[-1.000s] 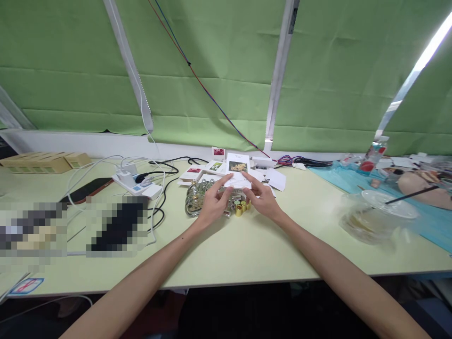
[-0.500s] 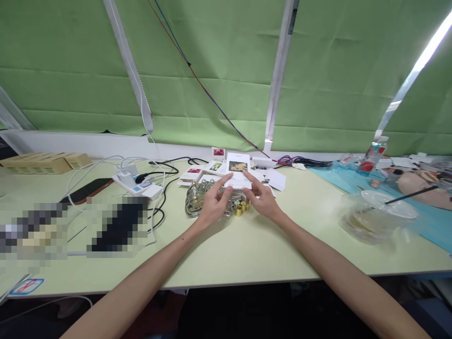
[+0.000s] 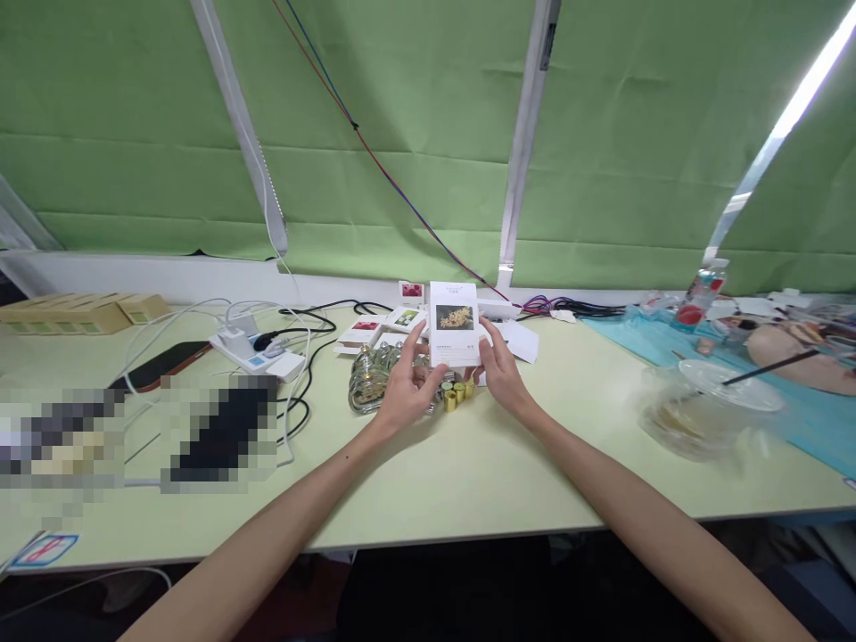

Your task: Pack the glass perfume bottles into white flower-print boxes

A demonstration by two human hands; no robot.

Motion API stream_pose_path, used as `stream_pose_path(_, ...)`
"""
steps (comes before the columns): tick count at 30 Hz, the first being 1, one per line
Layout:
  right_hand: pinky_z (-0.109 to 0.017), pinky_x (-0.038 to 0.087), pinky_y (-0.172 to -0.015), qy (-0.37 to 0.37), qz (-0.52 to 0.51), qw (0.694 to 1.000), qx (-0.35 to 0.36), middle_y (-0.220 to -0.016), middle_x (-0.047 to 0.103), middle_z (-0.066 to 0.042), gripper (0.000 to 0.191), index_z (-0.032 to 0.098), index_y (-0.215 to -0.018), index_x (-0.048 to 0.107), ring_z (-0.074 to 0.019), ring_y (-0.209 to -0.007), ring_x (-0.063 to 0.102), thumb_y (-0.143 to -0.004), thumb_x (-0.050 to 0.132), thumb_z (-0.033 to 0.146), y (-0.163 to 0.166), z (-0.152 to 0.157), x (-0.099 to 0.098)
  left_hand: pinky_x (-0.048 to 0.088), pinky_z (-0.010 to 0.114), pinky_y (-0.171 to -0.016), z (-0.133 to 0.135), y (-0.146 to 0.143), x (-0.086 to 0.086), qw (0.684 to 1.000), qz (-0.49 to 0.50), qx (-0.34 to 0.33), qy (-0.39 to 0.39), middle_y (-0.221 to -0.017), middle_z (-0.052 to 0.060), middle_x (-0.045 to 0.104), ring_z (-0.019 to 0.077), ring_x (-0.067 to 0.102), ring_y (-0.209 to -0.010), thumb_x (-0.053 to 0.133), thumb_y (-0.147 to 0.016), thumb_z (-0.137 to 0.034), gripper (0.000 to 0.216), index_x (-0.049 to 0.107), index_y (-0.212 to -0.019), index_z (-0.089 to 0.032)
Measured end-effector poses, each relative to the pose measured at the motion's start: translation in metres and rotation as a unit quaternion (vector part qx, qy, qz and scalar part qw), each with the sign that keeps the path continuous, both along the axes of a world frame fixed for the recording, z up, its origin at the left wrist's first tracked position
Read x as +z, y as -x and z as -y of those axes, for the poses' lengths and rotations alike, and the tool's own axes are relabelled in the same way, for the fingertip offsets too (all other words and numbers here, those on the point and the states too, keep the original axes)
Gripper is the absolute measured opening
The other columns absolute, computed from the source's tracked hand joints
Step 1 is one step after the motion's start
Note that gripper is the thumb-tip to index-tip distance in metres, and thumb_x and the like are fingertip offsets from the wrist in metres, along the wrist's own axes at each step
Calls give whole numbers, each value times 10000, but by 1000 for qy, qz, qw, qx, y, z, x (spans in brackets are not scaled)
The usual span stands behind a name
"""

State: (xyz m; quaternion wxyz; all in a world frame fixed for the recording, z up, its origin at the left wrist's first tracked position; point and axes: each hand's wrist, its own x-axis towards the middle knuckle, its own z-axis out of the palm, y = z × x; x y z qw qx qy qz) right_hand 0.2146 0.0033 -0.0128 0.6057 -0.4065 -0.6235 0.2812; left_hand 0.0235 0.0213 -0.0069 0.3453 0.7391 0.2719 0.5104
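Observation:
A white cardboard box with a picture of yellow flowers is tilted up toward me between my hands. My left hand grips its lower left edge, the thumb near the bottom corner. On the opposite edge, my right hand holds the box with thumb and fingers; some fingertips are hidden behind it. Several clear glass bottles lie just left of and behind my left hand. Several gold caps stand on the table below the box.
More printed white boxes lie behind the bottles. Left are a power strip with tangled cables, a phone and tan boxes. Right stand a lidded plastic bowl with a black straw and a bottle on blue sheeting.
The box has been lifted and tilted so its front shows more fully. My hands have shifted from its near end to its two side edges.

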Motion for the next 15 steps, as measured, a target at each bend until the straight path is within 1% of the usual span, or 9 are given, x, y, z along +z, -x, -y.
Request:
stream_pose_path(3,-356,538,-544,-14,9,999,-40,-789,697,-42,649,230,-1459,417,-208,-580,631,-973,390,658,-1,-3,-1,476,198,-494,-1,0,-2,999,-35,16,-25,-1188,109,573,50,552,-549,628,-921,-386,788,193,-1575,-322)
stream_pose_path(5,-363,561,-633,-35,18,997,-66,-892,719,-62,583,235,-1391,489,-228,-722,673,-982,393,639,-2,-3,0,496,212,-514,-2,0,-2,997,-57,28,-49,-1202,120,572,58,568,-557,629,-919,-381,793,194,-1579,-309)
stream_pose_path(7,-369,570,-757,-55,22,995,-77,-1011,726,-75,521,240,-1334,532,-248,-913,686,-993,400,612,-1,-4,1,502,216,-515,-2,0,-2,994,-76,33,-77,-1211,127,577,62,574,-559,629,-918,-376,788,207,-1578,-296)
stream_pose_path(8,-374,565,-816,-64,20,995,-80,-1059,723,-79,496,242,-1309,544,-253,-986,679,-996,405,600,-1,-4,1,502,214,-510,-1,0,-1,992,-85,32,-91,-1214,128,583,63,573,-558,631,-916,-373,787,211,-1577,-292)
stream_pose_path(10,-383,551,-894,-74,8,994,-81,-1132,712,-86,461,241,-1276,547,-256,-1066,663,-998,417,584,-1,-3,3,499,209,-498,0,-1,-1,988,-99,29,-116,-1222,130,597,64,563,-561,629,-916,-369,781,219,-1576,-287)
stream_pose_path(12,-385,547,-921,-79,-3,994,-78,-1182,698,-90,439,241,-1267,534,-253,-1093,659,-996,434,571,0,-2,4,503,206,-500,0,-1,-1,984,-107,31,-138,-1244,136,604,77,571,-596,623,-919,-361,754,245,-1566,-279)
stream_pose_path(15,-379,555,-914,-90,1,993,-73,-1200,691,-90,402,241,-1254,514,-243,-1086,664,-994,458,542,1,1,6,516,204,-525,-2,-1,-2,980,-112,43,-161,-1276,143,599,119,614,-722,626,-913,-343,713,298,-1541,-269)
